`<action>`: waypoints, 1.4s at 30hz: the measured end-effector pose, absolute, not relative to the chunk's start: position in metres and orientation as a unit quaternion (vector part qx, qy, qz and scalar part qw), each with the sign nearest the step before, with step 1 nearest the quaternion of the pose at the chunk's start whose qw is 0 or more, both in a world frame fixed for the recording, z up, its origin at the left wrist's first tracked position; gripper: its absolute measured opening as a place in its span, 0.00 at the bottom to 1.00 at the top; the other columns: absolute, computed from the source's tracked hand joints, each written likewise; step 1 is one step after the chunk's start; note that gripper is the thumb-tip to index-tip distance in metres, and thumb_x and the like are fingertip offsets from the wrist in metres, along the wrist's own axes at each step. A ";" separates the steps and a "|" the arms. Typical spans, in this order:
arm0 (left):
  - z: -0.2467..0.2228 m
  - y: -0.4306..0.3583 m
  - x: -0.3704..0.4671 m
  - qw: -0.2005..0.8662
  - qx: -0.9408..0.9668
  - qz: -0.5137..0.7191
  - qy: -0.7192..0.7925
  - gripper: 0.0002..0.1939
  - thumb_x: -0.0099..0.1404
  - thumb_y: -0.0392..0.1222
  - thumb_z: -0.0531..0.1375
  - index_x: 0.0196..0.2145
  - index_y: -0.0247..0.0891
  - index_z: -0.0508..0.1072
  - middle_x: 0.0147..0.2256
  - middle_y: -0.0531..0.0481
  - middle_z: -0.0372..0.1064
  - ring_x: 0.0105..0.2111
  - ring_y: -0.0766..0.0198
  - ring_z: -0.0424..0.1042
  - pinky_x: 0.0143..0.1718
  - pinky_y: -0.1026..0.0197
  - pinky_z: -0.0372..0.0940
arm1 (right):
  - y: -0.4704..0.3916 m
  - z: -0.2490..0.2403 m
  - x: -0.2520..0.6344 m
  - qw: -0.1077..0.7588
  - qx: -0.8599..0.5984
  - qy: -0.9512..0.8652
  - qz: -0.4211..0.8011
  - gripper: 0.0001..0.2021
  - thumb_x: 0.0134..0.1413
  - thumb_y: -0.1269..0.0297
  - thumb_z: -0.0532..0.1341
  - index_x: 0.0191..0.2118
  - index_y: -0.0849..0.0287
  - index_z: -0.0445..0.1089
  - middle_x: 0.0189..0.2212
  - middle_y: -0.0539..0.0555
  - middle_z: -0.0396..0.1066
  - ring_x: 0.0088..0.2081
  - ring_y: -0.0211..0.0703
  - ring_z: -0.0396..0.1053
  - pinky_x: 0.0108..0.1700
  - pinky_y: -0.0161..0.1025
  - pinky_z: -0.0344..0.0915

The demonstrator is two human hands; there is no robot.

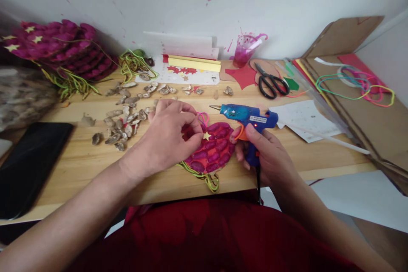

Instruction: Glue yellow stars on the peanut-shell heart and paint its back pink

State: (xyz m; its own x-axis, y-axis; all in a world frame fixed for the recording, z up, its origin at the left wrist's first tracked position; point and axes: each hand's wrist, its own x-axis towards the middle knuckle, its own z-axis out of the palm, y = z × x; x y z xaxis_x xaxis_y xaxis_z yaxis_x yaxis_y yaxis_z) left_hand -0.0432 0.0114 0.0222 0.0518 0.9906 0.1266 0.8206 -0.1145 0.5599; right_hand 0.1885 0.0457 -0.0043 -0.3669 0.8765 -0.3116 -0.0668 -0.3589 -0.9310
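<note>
In my right hand (266,148) is a blue hot glue gun (240,112), its metal nozzle pointing left and an orange trigger under my fingers. A small red light glows on its side, and a glue stick sticks out of the back. My left hand (174,134) is over a craft piece (213,153) covered in magenta-painted shells, with thumb and fingertips drawn together. Whatever they may pinch is hidden. Beside these fingertips a yellow star (206,136) lies on the piece. A pink loop (203,119) shows at its top and a yellow-green cord tassel (212,182) at its bottom.
Loose shells (127,123) lie to the left, near a black phone (21,165). Finished magenta pieces (66,46) are stacked at the back left. Black-handled scissors (270,83), a cup of pink paint (245,51), paper scraps and cardboard (347,38) stand behind and right.
</note>
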 end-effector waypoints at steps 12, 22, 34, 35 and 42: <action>0.017 -0.020 -0.049 0.030 0.779 0.239 0.579 0.19 0.70 0.33 0.60 0.49 0.55 0.82 0.55 0.46 0.74 0.61 0.41 0.64 0.60 0.33 0.59 | 0.045 -0.006 0.188 0.357 -0.439 -0.452 0.690 0.20 0.60 0.43 0.67 0.33 0.57 0.76 0.19 0.48 0.69 0.16 0.31 0.60 0.15 0.29 0.54; 0.001 -0.028 -0.047 -0.030 0.795 0.232 0.560 0.19 0.71 0.34 0.61 0.53 0.56 0.80 0.60 0.49 0.72 0.64 0.41 0.62 0.61 0.38 0.56 | 0.045 -0.006 0.188 0.359 -0.448 -0.447 0.686 0.20 0.59 0.43 0.67 0.34 0.58 0.77 0.19 0.49 0.70 0.16 0.32 0.60 0.15 0.28 0.54; 0.006 -0.029 -0.042 -0.056 0.808 0.207 0.548 0.17 0.71 0.33 0.60 0.51 0.51 0.81 0.60 0.48 0.72 0.63 0.44 0.63 0.62 0.39 0.55 | 0.044 -0.006 0.187 0.366 -0.447 -0.447 0.683 0.20 0.58 0.42 0.68 0.33 0.57 0.76 0.19 0.48 0.71 0.16 0.32 0.60 0.15 0.29 0.54; 0.005 -0.028 -0.041 -0.053 0.808 0.207 0.548 0.18 0.71 0.33 0.60 0.51 0.51 0.81 0.60 0.48 0.72 0.63 0.44 0.63 0.63 0.40 0.55 | 0.044 -0.006 0.187 0.364 -0.448 -0.449 0.682 0.21 0.59 0.42 0.67 0.34 0.57 0.76 0.18 0.48 0.71 0.16 0.32 0.60 0.15 0.29 0.53; 0.006 -0.027 -0.041 -0.052 0.800 0.214 0.558 0.21 0.68 0.29 0.61 0.52 0.51 0.80 0.59 0.46 0.74 0.62 0.43 0.64 0.59 0.39 0.59 | 0.044 -0.004 0.188 0.372 -0.442 -0.431 0.693 0.21 0.58 0.42 0.68 0.34 0.58 0.76 0.17 0.49 0.71 0.15 0.31 0.59 0.15 0.28 0.53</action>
